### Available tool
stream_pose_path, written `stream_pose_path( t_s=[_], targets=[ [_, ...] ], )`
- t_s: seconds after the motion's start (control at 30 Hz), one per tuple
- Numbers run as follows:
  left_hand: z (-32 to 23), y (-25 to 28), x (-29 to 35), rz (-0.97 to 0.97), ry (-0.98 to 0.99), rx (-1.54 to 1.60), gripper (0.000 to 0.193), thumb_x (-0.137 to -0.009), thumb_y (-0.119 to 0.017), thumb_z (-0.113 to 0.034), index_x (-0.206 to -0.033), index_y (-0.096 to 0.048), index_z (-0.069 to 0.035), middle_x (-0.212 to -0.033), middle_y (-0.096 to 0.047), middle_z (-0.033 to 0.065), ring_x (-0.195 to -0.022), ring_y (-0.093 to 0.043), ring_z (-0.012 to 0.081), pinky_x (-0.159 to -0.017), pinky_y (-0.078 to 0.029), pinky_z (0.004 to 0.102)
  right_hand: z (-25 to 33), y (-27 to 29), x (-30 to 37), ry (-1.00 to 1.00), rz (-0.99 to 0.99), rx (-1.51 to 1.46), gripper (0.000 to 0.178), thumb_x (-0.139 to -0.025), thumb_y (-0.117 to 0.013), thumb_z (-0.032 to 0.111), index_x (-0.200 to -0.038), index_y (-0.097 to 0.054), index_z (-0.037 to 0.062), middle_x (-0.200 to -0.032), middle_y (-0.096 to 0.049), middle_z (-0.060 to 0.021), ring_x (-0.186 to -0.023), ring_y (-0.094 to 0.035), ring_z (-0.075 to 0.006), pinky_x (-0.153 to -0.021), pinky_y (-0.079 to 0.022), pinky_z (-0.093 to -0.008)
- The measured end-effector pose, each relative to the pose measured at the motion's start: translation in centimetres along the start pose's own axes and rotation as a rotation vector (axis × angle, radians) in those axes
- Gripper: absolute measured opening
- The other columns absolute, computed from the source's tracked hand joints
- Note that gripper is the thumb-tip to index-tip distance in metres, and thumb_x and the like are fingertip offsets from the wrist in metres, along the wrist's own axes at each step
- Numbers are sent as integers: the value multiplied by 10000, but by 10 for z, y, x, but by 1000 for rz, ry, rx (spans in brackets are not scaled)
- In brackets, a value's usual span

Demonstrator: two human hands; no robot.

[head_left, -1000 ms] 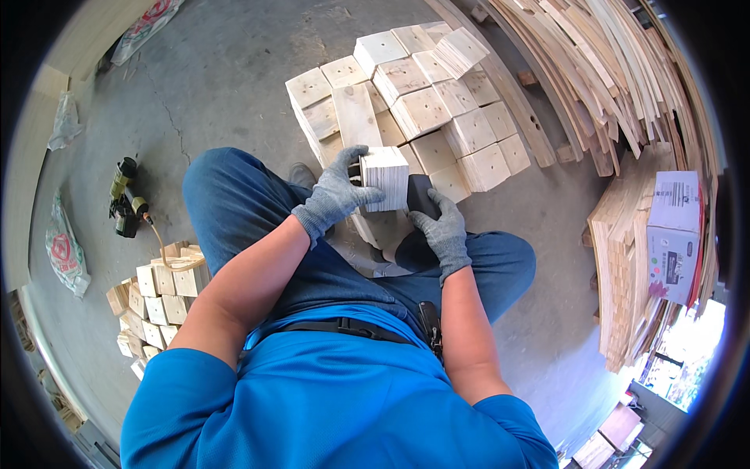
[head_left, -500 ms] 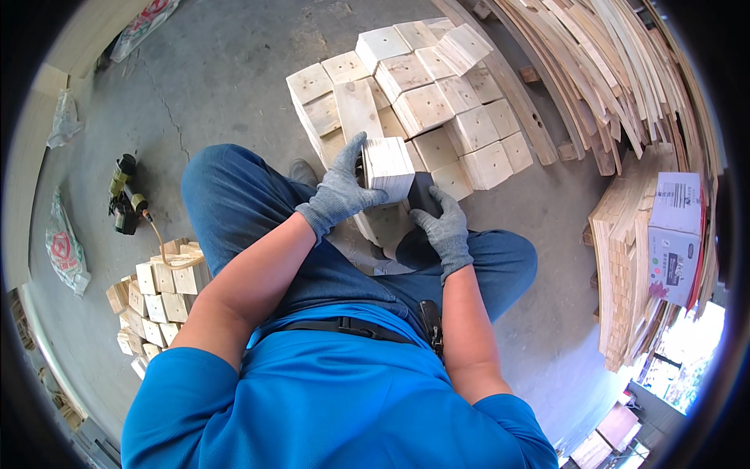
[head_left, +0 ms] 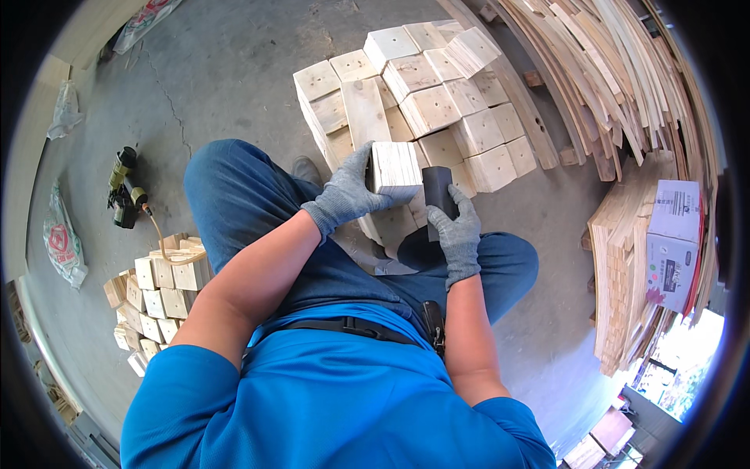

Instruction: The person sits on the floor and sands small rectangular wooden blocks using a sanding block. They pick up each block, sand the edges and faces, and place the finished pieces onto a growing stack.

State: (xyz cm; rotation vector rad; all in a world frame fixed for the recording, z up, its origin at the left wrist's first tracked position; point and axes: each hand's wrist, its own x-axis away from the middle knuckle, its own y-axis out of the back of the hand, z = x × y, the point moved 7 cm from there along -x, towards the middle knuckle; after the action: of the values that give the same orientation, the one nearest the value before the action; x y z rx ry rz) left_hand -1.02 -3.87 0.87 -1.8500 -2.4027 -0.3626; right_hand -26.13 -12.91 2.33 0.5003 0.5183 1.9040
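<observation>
My left hand (head_left: 348,194), in a grey knit glove, grips a pale wooden block (head_left: 396,166) by its left side, thumb along the near face. In my gloved right hand (head_left: 458,238) is a dark, flat-sided block (head_left: 440,186), held upright just right of the wooden one. What the dark block is made of, I cannot tell. Both are over the near edge of a stack of wooden blocks (head_left: 433,109), many with a small hole in the end. A short flat board (head_left: 366,113) lies on that stack.
Beside my left knee a nail gun (head_left: 125,187) with a hose lies on the concrete floor. A smaller pile of blocks (head_left: 160,301) is nearer me. Long wooden strips (head_left: 594,70) are heaped at the right, with a cardboard box (head_left: 673,238) on stacked wood.
The dark block has come up and stands more fully in view, slightly apart from the wooden block's right side. My left hand keeps its grip. The whole view has shifted a little.
</observation>
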Motion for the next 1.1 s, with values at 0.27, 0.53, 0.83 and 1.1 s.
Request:
stream_pose_path(
  t_s=[0.27,0.53,0.83,1.1],
  targets=[
    [6,1,-2,5,34,-115,1230,-689,-1008,-290,-1661,-314,6,-1558,-539,199,-1447,-540,311,-1261,-409,395,18,-1,2,86,-6,-2,703,-825,-938,171,-1428,-638,-30,-1391,-682,-223,-1253,-690,-324,-1089,-556,-409],
    [10,1,-4,-12,-2,-107,1236,-686,-1025,-355,-1649,-337,0,-1551,-550,201,-1463,-533,296,-1259,-412,406,-2,-13,1,-1,45,-11,681,-817,-939,151,-1406,-650,-32,-1383,-686,-220,-1246,-693,-325,-1087,-559,-408],
    [7,0,-5,-21,-10,-170,1254,-674,-1027,-447,-1631,-355,8,-1546,-549,214,-1456,-538,308,-1253,-419,395,-7,-16,0,-22,57,44,685,-813,-940,175,-1408,-658,-15,-1380,-691,-217,-1253,-692,-331,-1092,-553,-408],
    [6,1,-4,-14,18,-140,1322,-655,-1015,-471,-1647,-312,48,-1562,-515,257,-1464,-528,346,-1255,-417,389,-5,-16,-1,28,49,133,695,-833,-930,214,-1421,-652,-32,-1344,-714,-231,-1199,-716,-324,-1051,-569,-400]
  ],
)
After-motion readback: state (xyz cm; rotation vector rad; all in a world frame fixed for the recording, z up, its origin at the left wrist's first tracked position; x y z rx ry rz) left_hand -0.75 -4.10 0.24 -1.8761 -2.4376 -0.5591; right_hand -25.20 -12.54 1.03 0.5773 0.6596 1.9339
